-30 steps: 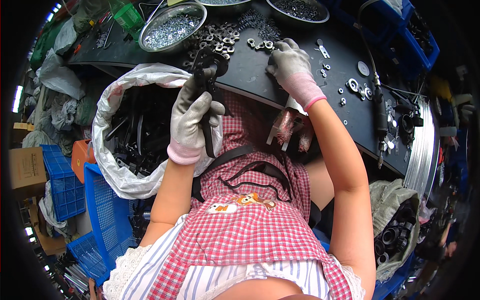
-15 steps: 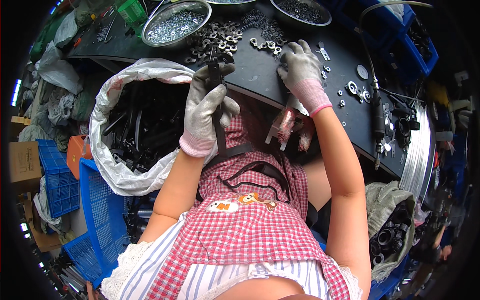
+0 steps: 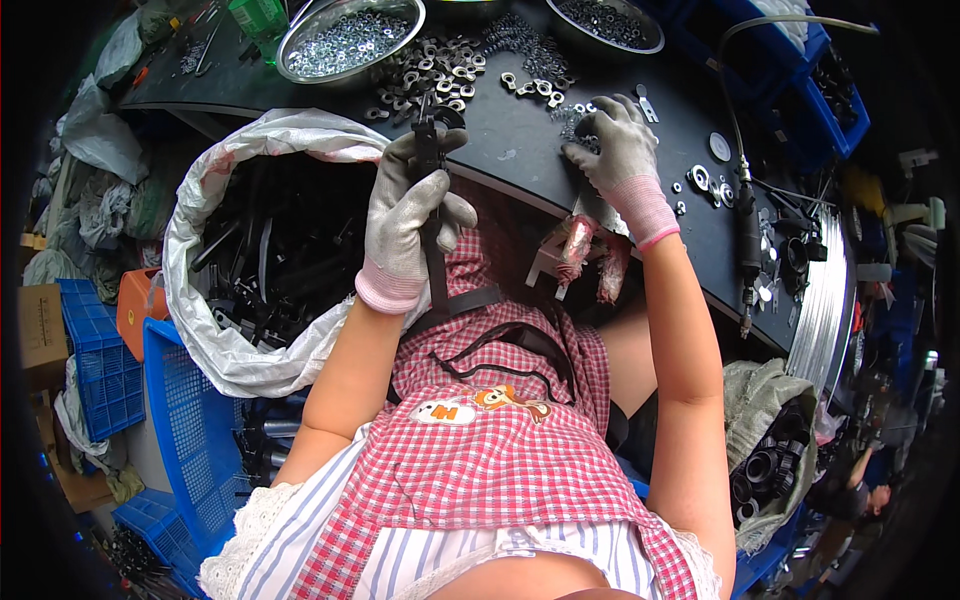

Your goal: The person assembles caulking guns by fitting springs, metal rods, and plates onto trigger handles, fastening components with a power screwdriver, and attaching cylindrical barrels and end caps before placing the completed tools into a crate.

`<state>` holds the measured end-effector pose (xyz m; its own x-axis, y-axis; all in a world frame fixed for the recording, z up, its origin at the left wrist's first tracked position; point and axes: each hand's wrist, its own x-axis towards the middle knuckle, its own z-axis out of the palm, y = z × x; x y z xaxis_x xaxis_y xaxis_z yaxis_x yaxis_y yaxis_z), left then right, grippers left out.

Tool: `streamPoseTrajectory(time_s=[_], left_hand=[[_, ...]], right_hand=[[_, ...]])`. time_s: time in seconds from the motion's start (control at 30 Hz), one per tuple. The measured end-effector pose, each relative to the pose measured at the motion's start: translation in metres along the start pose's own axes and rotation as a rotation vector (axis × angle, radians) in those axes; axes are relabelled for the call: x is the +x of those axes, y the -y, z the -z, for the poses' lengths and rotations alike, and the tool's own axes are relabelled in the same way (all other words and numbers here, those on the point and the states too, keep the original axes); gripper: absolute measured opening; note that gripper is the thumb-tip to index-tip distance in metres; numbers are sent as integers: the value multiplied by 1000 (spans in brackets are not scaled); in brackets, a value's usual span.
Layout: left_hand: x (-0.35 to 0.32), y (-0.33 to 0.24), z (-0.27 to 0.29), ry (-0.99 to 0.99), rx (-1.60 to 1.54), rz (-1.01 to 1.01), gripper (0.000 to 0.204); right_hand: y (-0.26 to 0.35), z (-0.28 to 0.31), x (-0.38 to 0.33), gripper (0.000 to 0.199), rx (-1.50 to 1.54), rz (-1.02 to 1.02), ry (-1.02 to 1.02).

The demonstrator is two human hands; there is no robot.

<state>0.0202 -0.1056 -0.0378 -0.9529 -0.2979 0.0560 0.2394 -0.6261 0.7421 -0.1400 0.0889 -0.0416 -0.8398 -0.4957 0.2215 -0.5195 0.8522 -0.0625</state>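
Observation:
My left hand, in a grey-white glove with a pink cuff, is closed around a black clamp-like part. A long, dark flat bar of it hangs below the palm, and a rounded piece shows at its top. My right hand, gloved the same way, reaches over the black table. Its fingers are bent, with a gap between thumb and forefinger, beside a small heap of little metal parts. Whether any small part lies under those fingers is hidden. Several metal ring-shaped pieces lie just beyond.
Steel bowls of small hardware stand along the far side of the table. A white sack of black parts sits at left, by a blue crate. A hanging air tool and washers are at right.
My right hand has shifted slightly right and nearer, uncovering the small metal heap, and its fingers are more bent. My left hand keeps the black part in nearly the same place.

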Motion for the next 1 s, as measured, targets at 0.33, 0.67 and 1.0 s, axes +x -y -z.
streamPoseTrajectory(time_s=[0.33,0.67,1.0], left_hand=[[-2,0,7,41,-48,14,34],[0,6,10,50,-56,29,35],[26,12,-17,67,654,-37,50]], right_hand=[[-1,-1,3,35,167,165,-50],[8,-8,10,32,40,-4,-127],[8,-2,11,23,173,211,-260]])
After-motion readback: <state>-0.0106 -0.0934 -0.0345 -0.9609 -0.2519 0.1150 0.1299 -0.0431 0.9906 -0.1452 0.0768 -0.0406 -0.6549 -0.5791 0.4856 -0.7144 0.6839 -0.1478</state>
